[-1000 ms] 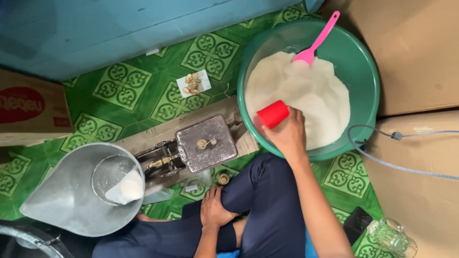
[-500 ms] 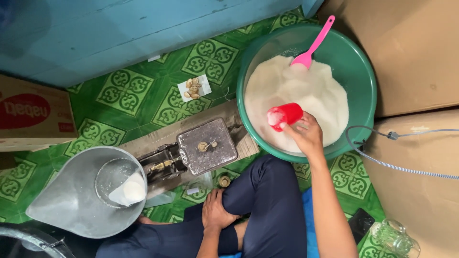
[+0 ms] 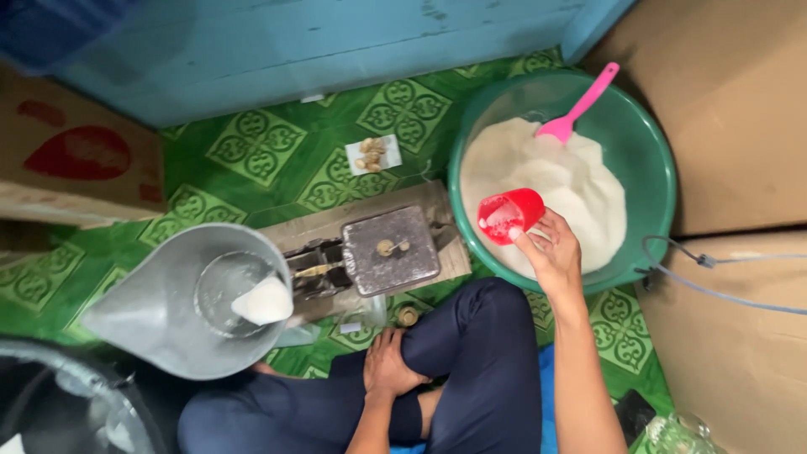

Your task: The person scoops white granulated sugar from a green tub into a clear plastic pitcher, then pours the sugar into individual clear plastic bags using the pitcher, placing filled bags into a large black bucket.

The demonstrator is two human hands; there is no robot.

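Over the green basin [image 3: 651, 160], at the person's right side, the right hand [image 3: 551, 252] is closing its fingers around a small red cup [image 3: 510, 215] and is tipping it on its side, with a little white powder showing inside its mouth; the cup is hanging just above the near edge of the white powder heap [image 3: 546, 185] that is filling the basin; a pink scoop [image 3: 580, 105] is leaning in the far part of the heap, its handle resting against the rim. The left hand [image 3: 388, 363] is lying flat and loosely spread on the person's dark trouser leg [image 3: 471, 353], gripping nothing. The step in hand appears to be scooping, with the cup lifted and partly loaded; judging by the layout, the load seems meant for the grey metal funnel [image 3: 160, 315], which is standing well apart to the left and is already holding a small white mound in its throat; between the two a small metal machine [image 3: 391, 250] is sitting on a board over the green patterned floor [image 3: 252, 147]. The next move would be calling for a level cup, so that powder is not spilling over the machine, and a steady carry across the knee toward the funnel's wide mouth.
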